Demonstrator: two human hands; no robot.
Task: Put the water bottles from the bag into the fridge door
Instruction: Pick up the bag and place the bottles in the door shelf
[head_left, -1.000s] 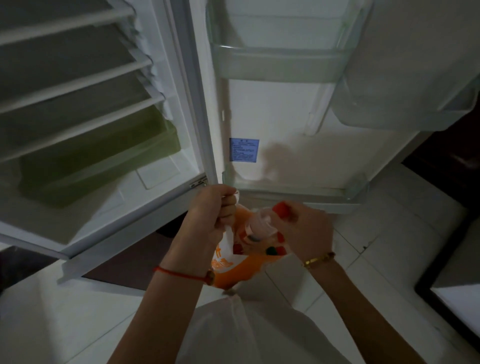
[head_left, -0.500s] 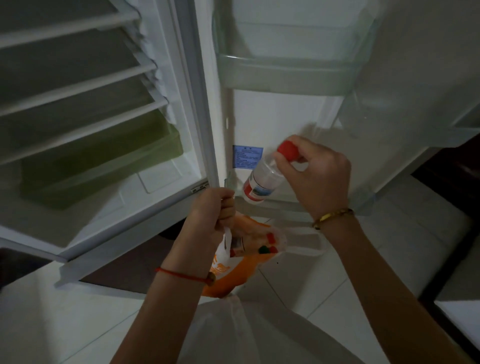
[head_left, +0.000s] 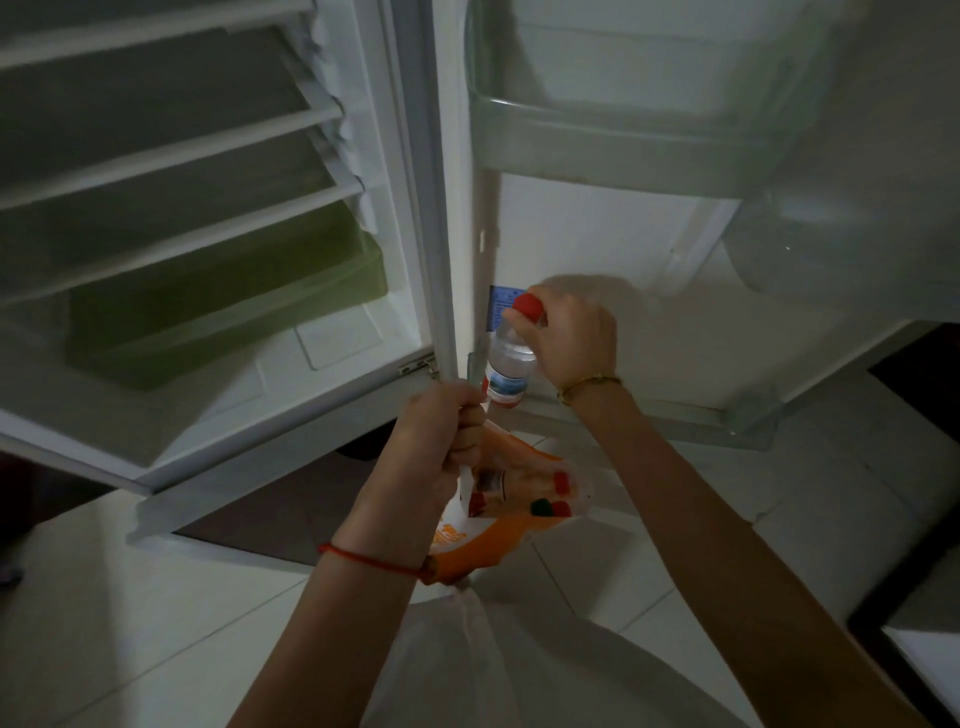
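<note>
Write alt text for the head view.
The right hand lowers a red-capped water bottle toward the bottom fridge door shelf. The left hand holds an orange bag open below, showing more bottles.

The lowest door shelf (head_left: 623, 415) seemingly holds only the water bottle (head_left: 506, 364).

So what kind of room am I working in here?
Most likely a home kitchen, dimly lit: an open fridge with wire shelves, its door racks, and a tiled floor underfoot.
</note>
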